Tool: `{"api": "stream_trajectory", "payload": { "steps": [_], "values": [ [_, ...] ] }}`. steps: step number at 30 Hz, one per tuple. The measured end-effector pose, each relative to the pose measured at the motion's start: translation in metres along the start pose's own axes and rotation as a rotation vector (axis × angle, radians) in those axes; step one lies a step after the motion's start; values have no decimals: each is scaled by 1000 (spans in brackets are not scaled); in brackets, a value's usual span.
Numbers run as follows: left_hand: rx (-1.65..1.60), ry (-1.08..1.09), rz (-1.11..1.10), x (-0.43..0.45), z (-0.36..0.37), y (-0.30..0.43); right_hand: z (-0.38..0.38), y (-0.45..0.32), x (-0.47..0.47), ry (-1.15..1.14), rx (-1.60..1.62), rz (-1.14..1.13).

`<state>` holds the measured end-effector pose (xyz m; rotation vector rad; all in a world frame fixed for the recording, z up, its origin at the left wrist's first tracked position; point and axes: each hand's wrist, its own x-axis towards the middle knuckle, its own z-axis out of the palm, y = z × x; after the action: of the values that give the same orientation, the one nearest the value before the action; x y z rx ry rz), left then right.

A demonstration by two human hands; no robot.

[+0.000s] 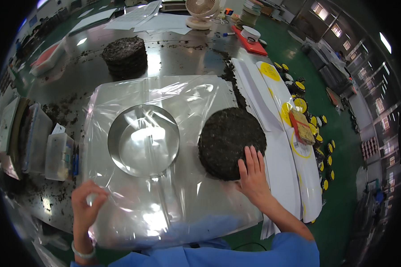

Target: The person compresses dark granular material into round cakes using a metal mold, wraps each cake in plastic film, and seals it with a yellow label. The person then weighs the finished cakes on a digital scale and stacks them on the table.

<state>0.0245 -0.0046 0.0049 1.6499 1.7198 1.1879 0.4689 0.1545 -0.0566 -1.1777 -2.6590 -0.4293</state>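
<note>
My right hand [253,173] lies on the lower right edge of a dark, round pressed cake [232,142], fingers on its top and the thumb at its rim. My left hand [88,200] is raised at the lower left, thumb and index finger curved towards each other over the edge of the clear plastic film [193,197]; whether it pinches the film I cannot tell. A round metal ring [177,143] stands on the film, left of the cake. Behind the film is a stack of similar dark cakes [125,56] on the metal table [173,60].
Plastic boxes [58,157] stand at the left. White paper sheets [280,160] and printed wrappers [305,173] lie along the right, with a red-and-yellow packet [301,126] on top. A fan [202,11] and a red scale [249,41] stand at the back. Dark crumbs are scattered about.
</note>
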Motion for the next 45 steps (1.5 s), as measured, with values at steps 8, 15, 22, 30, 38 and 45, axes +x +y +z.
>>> {"api": "stream_trajectory", "payload": {
  "steps": [8, 15, 22, 30, 38, 45],
  "values": [
    [-25, -200, 479, 65, 65, 112, -43, 48, 57, -167, 237, -195],
    [33, 0, 544, 74, 77, 111, -47, 50, 40, 231, 259, -94],
    [-95, 45, 633, 76, 125, 136, -115, -3, -11, 469, 1425, 365],
    [-218, -287, 389, 8, 196, 88, -49, -45, -89, 247, 1661, 548],
    [-253, -296, 452, -4, 198, 66, -30, -44, -99, 213, 1168, 400],
    [-585, 65, 6, 50, 94, 73, -101, -68, 80, 292, 1611, 427]
  ]
}}
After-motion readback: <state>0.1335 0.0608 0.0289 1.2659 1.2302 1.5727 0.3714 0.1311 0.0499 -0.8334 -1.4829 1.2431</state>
